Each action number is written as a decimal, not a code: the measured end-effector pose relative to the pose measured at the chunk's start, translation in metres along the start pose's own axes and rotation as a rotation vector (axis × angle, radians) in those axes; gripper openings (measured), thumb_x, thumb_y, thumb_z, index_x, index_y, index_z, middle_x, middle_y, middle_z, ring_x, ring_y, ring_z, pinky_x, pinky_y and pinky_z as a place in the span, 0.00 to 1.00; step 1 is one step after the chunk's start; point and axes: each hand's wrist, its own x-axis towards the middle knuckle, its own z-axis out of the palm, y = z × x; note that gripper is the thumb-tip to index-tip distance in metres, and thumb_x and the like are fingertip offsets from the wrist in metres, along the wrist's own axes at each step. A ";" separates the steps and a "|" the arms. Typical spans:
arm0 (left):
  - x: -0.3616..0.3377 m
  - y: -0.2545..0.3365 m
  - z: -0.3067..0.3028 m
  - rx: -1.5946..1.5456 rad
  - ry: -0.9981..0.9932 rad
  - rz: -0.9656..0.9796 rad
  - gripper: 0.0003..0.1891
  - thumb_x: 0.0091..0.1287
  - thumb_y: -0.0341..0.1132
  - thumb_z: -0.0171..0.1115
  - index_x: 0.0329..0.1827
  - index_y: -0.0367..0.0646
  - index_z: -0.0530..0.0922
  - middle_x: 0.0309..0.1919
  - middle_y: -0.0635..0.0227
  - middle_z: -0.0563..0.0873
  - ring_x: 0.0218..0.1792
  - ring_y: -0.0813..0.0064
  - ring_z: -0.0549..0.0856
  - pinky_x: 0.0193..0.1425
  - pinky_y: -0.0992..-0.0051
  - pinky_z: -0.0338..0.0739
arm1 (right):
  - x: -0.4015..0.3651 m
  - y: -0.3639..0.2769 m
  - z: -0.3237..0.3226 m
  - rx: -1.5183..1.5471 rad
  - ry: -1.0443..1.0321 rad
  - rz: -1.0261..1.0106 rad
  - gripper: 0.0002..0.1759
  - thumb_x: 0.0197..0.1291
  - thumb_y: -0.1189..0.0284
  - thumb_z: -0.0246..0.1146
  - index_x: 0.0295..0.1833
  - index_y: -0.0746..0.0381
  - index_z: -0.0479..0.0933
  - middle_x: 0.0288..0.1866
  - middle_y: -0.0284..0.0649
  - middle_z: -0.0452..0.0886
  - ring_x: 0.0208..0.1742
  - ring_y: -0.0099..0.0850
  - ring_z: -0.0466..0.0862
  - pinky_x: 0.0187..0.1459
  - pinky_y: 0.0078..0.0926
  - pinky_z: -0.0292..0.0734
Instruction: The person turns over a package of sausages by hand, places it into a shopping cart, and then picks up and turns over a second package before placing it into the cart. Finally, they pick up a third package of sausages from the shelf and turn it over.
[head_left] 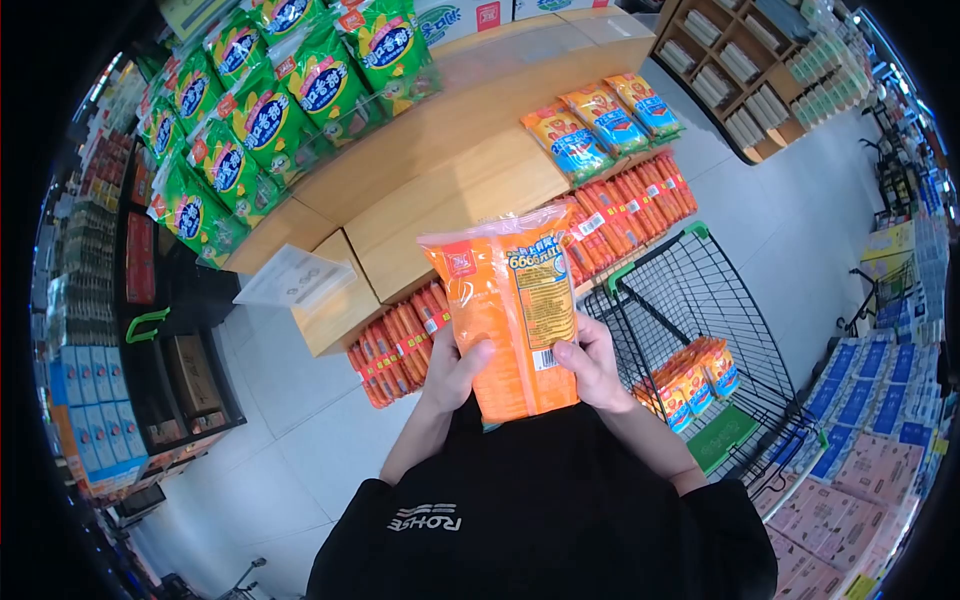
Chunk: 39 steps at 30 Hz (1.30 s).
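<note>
An orange snack bag (500,370) is held upright in front of my chest, its back with the seam, yellow text panel and barcode facing me. My left hand (455,370) grips its left side, thumb on the front. On the right edge, my right hand (592,365) closes the same way, thumb near the barcode. Beyond the bag is a wooden display shelf (440,215). Three orange and blue snack bags (605,120) lie at its right end, above a row of red-orange packs (640,205). More red-orange packs (395,345) line the lower left.
A black wire shopping cart (735,290) with green parts stands at right, holding several orange and blue bags (690,385). Green snack bags (265,115) fill the upper left shelf. A clear sign holder (295,280) juts out at left. Stacked cartons (850,480) stand at far right.
</note>
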 end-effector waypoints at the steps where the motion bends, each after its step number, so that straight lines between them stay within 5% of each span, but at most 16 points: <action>1: 0.000 0.001 0.000 0.007 0.033 -0.003 0.19 0.62 0.37 0.56 0.52 0.34 0.70 0.44 0.66 0.78 0.43 0.79 0.76 0.47 0.76 0.71 | 0.000 0.000 -0.001 -0.001 0.020 0.012 0.15 0.57 0.75 0.57 0.50 0.69 0.72 0.45 0.36 0.78 0.45 0.20 0.75 0.49 0.21 0.69; 9: 0.000 -0.016 -0.001 -0.035 0.185 -0.081 0.28 0.64 0.41 0.54 0.61 0.33 0.59 0.54 0.57 0.71 0.53 0.68 0.74 0.54 0.69 0.71 | 0.010 0.008 -0.010 -0.211 0.061 0.085 0.22 0.60 0.61 0.59 0.51 0.68 0.71 0.43 0.36 0.76 0.47 0.21 0.73 0.48 0.21 0.69; 12: 0.008 -0.019 0.011 -0.222 0.149 -0.116 0.30 0.65 0.42 0.53 0.64 0.35 0.54 0.57 0.55 0.68 0.57 0.65 0.71 0.59 0.65 0.69 | 0.001 0.015 -0.018 -0.129 0.115 -0.086 0.22 0.60 0.63 0.59 0.55 0.65 0.68 0.45 0.33 0.75 0.45 0.18 0.73 0.46 0.18 0.70; 15: 0.020 -0.030 0.016 -0.204 0.133 -0.131 0.30 0.66 0.43 0.51 0.66 0.37 0.53 0.60 0.57 0.66 0.59 0.65 0.69 0.63 0.63 0.66 | -0.024 0.006 -0.029 0.220 0.272 0.141 0.25 0.58 0.62 0.61 0.57 0.63 0.67 0.48 0.35 0.74 0.46 0.19 0.75 0.42 0.19 0.74; 17: 0.027 -0.041 0.016 -0.034 0.111 -0.104 0.28 0.67 0.45 0.48 0.65 0.38 0.56 0.61 0.61 0.66 0.60 0.67 0.69 0.63 0.62 0.64 | -0.032 0.021 -0.034 0.441 0.361 0.057 0.24 0.61 0.63 0.58 0.58 0.62 0.65 0.48 0.33 0.75 0.44 0.16 0.75 0.38 0.14 0.74; 22: 0.029 -0.061 0.038 0.210 -0.071 -0.242 0.29 0.62 0.28 0.56 0.66 0.39 0.55 0.62 0.61 0.66 0.61 0.66 0.68 0.66 0.63 0.60 | -0.051 0.025 -0.051 0.614 0.664 -0.099 0.20 0.64 0.60 0.53 0.55 0.61 0.68 0.47 0.33 0.77 0.48 0.17 0.76 0.46 0.16 0.72; 25: 0.028 -0.081 0.036 0.118 -0.309 -0.160 0.31 0.62 0.29 0.56 0.67 0.38 0.53 0.63 0.61 0.64 0.63 0.65 0.66 0.67 0.62 0.58 | -0.069 0.030 -0.071 0.659 0.823 -0.144 0.20 0.64 0.57 0.52 0.50 0.62 0.71 0.45 0.33 0.79 0.45 0.19 0.78 0.49 0.18 0.70; 29: 0.041 -0.083 0.063 -0.197 -0.357 -0.350 0.39 0.64 0.56 0.48 0.67 0.36 0.51 0.64 0.58 0.62 0.66 0.63 0.61 0.68 0.60 0.56 | -0.107 0.029 -0.091 0.642 1.040 -0.150 0.20 0.62 0.57 0.54 0.48 0.64 0.72 0.42 0.36 0.80 0.42 0.19 0.79 0.46 0.17 0.73; 30: 0.048 -0.082 0.075 -0.005 -0.382 -0.406 0.45 0.61 0.65 0.41 0.67 0.32 0.50 0.64 0.57 0.62 0.66 0.62 0.61 0.68 0.60 0.56 | -0.118 0.030 -0.097 0.624 1.068 -0.159 0.20 0.62 0.58 0.55 0.47 0.65 0.72 0.42 0.36 0.80 0.41 0.19 0.80 0.45 0.17 0.73; 33: 0.060 -0.093 0.100 0.019 -0.576 -0.570 0.46 0.61 0.66 0.41 0.66 0.29 0.49 0.64 0.56 0.62 0.65 0.61 0.63 0.67 0.62 0.57 | -0.149 0.031 -0.118 0.568 1.166 -0.117 0.19 0.62 0.59 0.56 0.46 0.65 0.73 0.39 0.36 0.81 0.38 0.20 0.80 0.42 0.17 0.74; 37: 0.073 -0.139 0.122 0.138 -0.482 -0.954 0.29 0.69 0.48 0.43 0.63 0.31 0.57 0.60 0.55 0.66 0.61 0.69 0.67 0.64 0.67 0.60 | -0.197 0.035 -0.158 0.471 1.228 0.017 0.18 0.61 0.60 0.57 0.43 0.66 0.74 0.36 0.37 0.81 0.35 0.19 0.80 0.39 0.16 0.74; 39: 0.067 -0.159 0.172 0.259 -0.453 -1.058 0.15 0.66 0.28 0.52 0.53 0.31 0.68 0.49 0.60 0.77 0.48 0.77 0.78 0.52 0.76 0.72 | -0.219 0.040 -0.181 0.325 1.256 0.081 0.18 0.60 0.60 0.58 0.43 0.66 0.74 0.36 0.36 0.80 0.34 0.19 0.80 0.38 0.16 0.74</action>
